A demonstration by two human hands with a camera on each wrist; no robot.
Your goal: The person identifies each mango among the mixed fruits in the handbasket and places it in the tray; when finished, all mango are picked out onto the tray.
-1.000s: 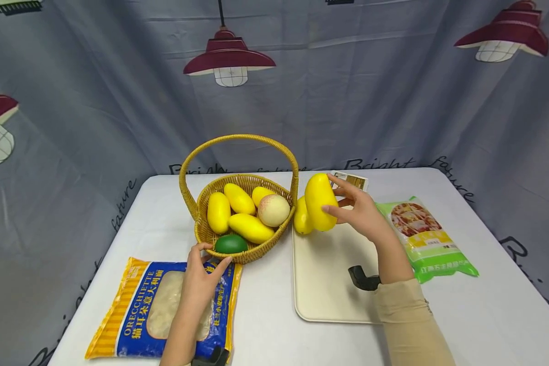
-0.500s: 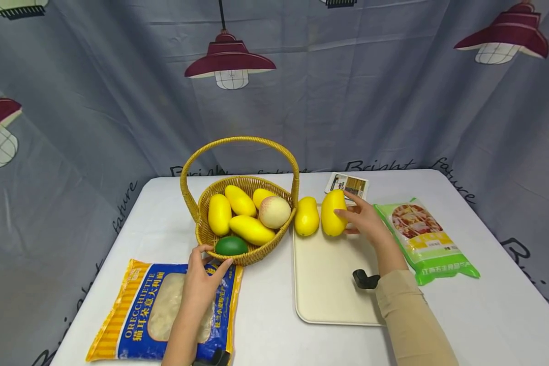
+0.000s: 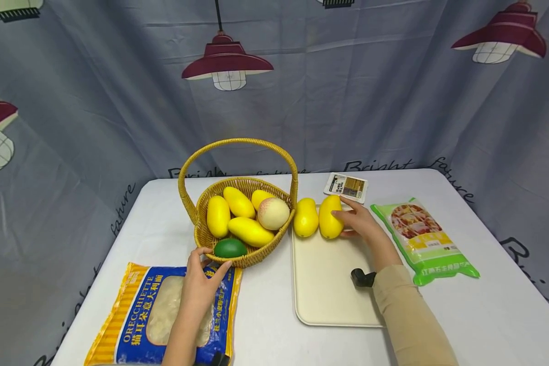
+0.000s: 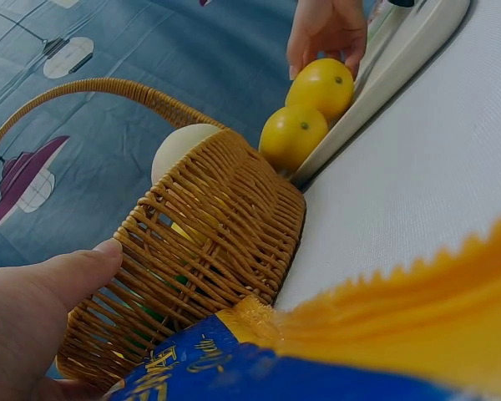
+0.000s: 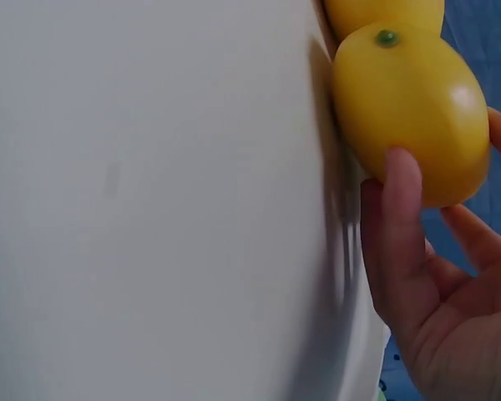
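Observation:
My right hand (image 3: 362,223) holds a yellow mango (image 3: 328,219) at the far left of the beige tray (image 3: 329,284), thumb and fingers on either side of it. A second mango (image 3: 305,219) lies right beside it on the tray. In the right wrist view, the held mango (image 5: 409,109) shows its green stem spot, with the thumb (image 5: 403,217) against it. My left hand (image 3: 197,284) grips the near rim of a wicker basket (image 3: 258,258). That basket carries several yellow mangoes (image 3: 250,231), a pale peach (image 3: 273,213) and a dark green fruit (image 3: 230,248).
A blue and yellow orecchiette bag (image 3: 164,310) lies under my left forearm. Right of the tray is a green food packet (image 3: 425,239). A small labelled pack (image 3: 346,186) lies behind the tray. The basket's tall arched handle (image 3: 238,141) stands up; a grey curtain (image 3: 347,101) hangs behind.
My right hand has lowered the mango from in front of the other mango to a spot just right of it on the tray. The left hand has stayed at the basket.

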